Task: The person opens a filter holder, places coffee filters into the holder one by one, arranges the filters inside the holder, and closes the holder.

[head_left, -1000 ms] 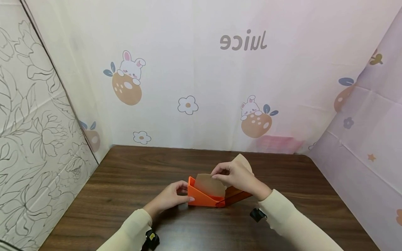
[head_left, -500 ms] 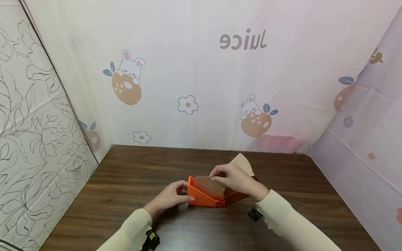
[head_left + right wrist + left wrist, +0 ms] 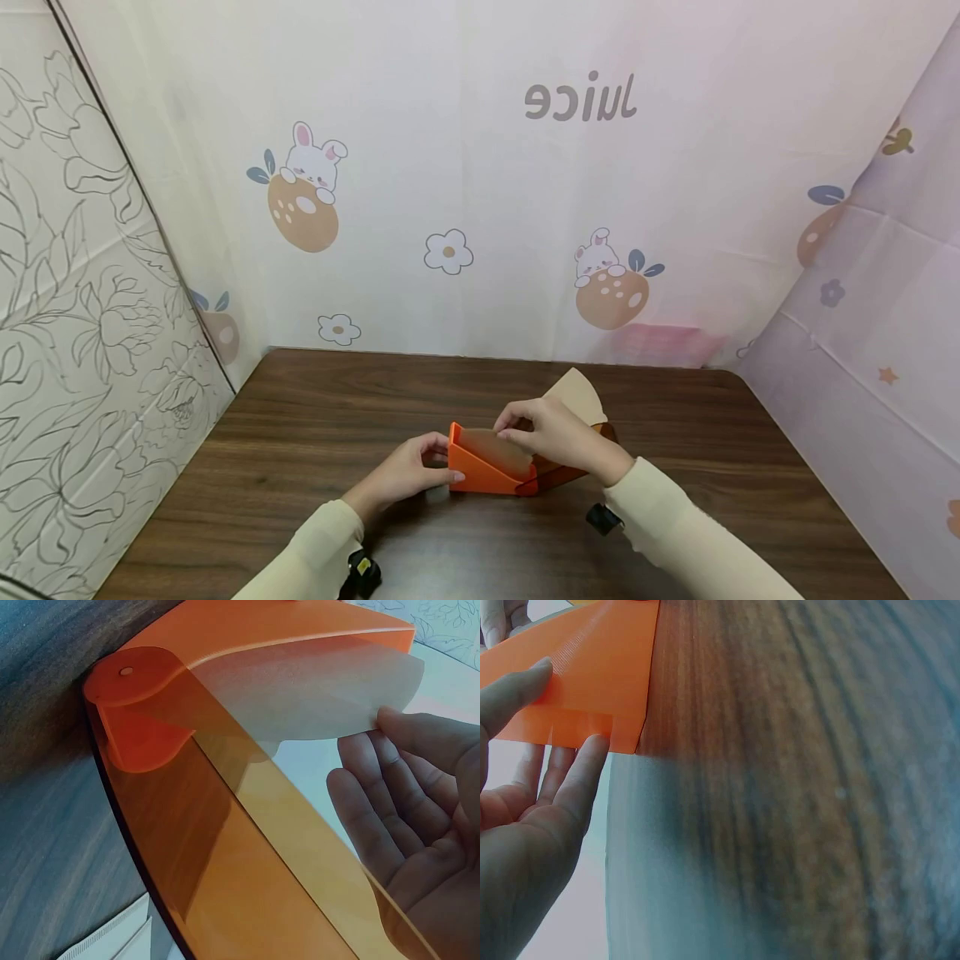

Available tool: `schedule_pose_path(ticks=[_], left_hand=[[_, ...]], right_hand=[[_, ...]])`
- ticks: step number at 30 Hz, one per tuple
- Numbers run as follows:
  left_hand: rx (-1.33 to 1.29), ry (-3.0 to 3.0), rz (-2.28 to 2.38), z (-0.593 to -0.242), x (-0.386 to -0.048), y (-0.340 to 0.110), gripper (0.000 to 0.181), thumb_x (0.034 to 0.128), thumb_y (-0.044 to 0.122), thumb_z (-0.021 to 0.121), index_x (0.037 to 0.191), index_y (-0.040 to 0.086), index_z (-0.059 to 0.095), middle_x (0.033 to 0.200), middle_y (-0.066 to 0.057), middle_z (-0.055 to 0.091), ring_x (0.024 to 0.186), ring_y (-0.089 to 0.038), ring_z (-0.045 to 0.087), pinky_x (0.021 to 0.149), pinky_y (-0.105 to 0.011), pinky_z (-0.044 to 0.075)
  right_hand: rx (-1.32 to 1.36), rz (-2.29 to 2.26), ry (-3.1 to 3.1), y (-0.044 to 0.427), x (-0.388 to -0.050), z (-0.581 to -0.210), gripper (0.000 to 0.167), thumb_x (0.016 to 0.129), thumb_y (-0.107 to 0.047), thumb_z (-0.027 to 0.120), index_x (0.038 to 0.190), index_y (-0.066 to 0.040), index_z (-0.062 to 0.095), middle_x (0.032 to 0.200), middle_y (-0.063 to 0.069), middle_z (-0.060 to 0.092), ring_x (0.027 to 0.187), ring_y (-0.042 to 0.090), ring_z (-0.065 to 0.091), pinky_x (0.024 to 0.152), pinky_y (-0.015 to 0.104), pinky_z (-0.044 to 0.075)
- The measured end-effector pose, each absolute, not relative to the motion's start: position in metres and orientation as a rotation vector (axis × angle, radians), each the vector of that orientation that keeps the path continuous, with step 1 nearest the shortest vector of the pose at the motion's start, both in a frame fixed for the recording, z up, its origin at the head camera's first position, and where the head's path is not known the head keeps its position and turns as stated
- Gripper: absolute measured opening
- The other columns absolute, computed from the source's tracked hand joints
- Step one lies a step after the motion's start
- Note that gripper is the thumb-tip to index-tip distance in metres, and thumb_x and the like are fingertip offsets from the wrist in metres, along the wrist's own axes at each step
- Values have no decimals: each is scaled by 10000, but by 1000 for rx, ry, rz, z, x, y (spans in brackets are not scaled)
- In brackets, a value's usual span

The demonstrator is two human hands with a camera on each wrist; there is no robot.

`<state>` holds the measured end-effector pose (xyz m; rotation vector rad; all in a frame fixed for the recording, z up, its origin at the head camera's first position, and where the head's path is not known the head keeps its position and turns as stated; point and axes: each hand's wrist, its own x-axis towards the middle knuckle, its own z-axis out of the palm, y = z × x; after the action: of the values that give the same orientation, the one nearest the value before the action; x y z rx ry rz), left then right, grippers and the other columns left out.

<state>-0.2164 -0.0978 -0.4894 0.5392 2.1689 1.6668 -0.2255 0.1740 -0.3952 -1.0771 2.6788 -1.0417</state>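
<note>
An orange filter-paper holder (image 3: 480,472) stands on the table, its amber see-through lid (image 3: 247,855) swung open to the right. Its left end is gripped by my left hand (image 3: 408,468), thumb on the front and fingers at the end wall, as the left wrist view shows. A brown coffee filter paper (image 3: 491,447) sits mostly inside the holder. My right hand (image 3: 558,433) pinches the paper's upper edge between thumb and fingers. Behind that hand lies a paler filter paper (image 3: 577,396), partly hidden. The holder's inside is mostly out of sight.
The dark wood-grain table (image 3: 337,400) reaches back to a patterned curtain (image 3: 450,167). More curtain hangs at both sides. In the right wrist view, pale paper with a crimped edge (image 3: 112,937) lies beyond the lid.
My right hand has moved slightly left and down, and the brown filter paper has sunk deeper into the holder. The left hand and the holder have kept their place.
</note>
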Motion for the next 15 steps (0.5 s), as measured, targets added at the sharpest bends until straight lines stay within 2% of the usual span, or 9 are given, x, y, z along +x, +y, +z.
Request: schedule_pose_path(ticks=[7, 15], left_hand=[[544, 2168, 1670, -489, -217, -98, 370, 873, 245, 805, 1167, 89, 643, 1101, -21, 688, 1035, -210, 633, 968, -459, 472], [547, 2163, 1664, -489, -217, -98, 370, 878, 252, 799, 1174, 93, 642, 1110, -21, 687, 1042, -210, 631, 977, -472, 464]], right_hand=[[-1080, -1023, 2668, 172, -225, -399, 44, 935, -131, 723, 978, -128, 733, 826, -31, 689, 639, 129, 555, 581, 247, 500], [-1062, -998, 2675, 169, -225, -404, 40, 933, -170, 729, 968, -153, 733, 823, -101, 673, 671, 61, 567, 614, 251, 524]])
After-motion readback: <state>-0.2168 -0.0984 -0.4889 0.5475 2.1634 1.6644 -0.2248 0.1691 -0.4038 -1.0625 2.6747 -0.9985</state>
